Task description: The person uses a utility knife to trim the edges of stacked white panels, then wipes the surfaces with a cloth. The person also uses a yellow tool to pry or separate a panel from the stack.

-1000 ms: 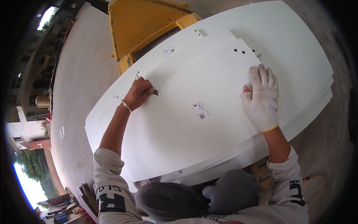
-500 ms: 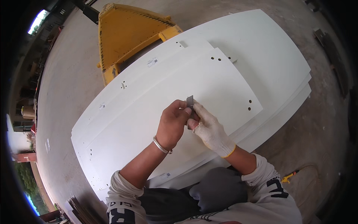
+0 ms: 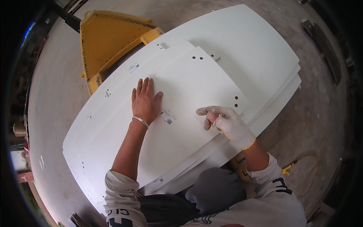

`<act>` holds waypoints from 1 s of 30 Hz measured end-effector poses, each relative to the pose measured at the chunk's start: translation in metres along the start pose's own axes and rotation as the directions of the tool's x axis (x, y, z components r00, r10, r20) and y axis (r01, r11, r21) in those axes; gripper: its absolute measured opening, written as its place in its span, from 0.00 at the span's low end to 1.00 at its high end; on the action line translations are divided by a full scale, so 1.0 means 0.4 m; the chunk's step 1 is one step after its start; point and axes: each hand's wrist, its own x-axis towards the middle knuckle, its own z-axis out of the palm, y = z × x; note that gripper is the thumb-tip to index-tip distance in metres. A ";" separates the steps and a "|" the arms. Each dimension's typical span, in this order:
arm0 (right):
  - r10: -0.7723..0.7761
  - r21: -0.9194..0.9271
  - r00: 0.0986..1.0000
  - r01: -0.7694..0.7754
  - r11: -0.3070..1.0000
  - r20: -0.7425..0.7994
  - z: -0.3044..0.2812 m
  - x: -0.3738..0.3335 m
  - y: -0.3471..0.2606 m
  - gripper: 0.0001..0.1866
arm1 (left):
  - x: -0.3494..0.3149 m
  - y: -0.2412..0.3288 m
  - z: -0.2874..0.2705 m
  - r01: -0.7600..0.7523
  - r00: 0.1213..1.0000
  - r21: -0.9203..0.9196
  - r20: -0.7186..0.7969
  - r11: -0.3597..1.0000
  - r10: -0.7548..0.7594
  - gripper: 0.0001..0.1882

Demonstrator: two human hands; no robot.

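Note:
My left hand [image 3: 146,102] lies flat on the top white panel [image 3: 177,140], fingers stretched out. Just right of its wrist, a small printed label [image 3: 168,116] sits on the panel. My right hand [image 3: 228,123], in a pale work glove that leaves the thumb bare, hovers over or rests on the panel's right part; contact cannot be made out. Its index finger points left, the other fingers are loosely bent, and nothing shows between them. Drilled holes [image 3: 236,101] mark the panel's corner beyond it.
More white panels [image 3: 242,34] lie stacked beneath, their edges stepped. A yellow pallet jack [image 3: 109,41] stands at the far left side. On the concrete floor at right lies a yellow air blow gun [image 3: 288,168] with its hose. Dark boards [image 3: 321,47] lie at the far right.
My hands have parted: the left moved left and flattened on the panel, the right moved right. The small grey piece between my fingers is gone from them, and a label now shows on the panel.

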 end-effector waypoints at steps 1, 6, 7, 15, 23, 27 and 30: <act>-0.051 0.007 0.998 0.051 0.999 -0.040 -0.054 0.026 -0.007 0.18 | -0.003 -0.010 0.009 -0.027 0.999 0.013 -0.018 1.000 0.027 0.32; -0.282 -0.600 0.876 -0.011 0.800 -0.392 -0.338 0.330 -0.095 0.13 | -0.070 0.070 -0.043 -0.365 0.907 -0.196 0.146 0.910 0.395 0.30; -0.319 -0.761 0.855 -0.127 0.636 -0.410 -0.357 0.393 -0.118 0.14 | -0.111 0.078 -0.051 -0.472 0.830 -0.273 0.182 0.838 0.527 0.28; -0.121 -0.944 0.992 0.015 0.328 -0.026 -0.390 0.637 -0.195 0.10 | -0.467 0.036 -0.108 -0.387 0.810 -0.267 0.359 0.883 0.463 0.39; -0.123 -0.965 0.992 0.059 0.254 0.028 -0.352 0.646 -0.186 0.09 | -0.541 0.002 -0.004 -0.522 0.837 0.135 0.269 0.842 0.476 0.36; -0.185 -0.967 0.983 0.058 0.249 0.011 -0.367 0.619 -0.173 0.10 | -0.532 0.011 0.000 -0.524 0.838 0.156 0.269 0.837 0.475 0.37; -0.174 -0.976 0.984 0.012 0.216 -0.027 -0.370 0.546 -0.141 0.09 | -0.540 0.003 0.012 -0.523 0.840 0.181 0.273 0.833 0.469 0.39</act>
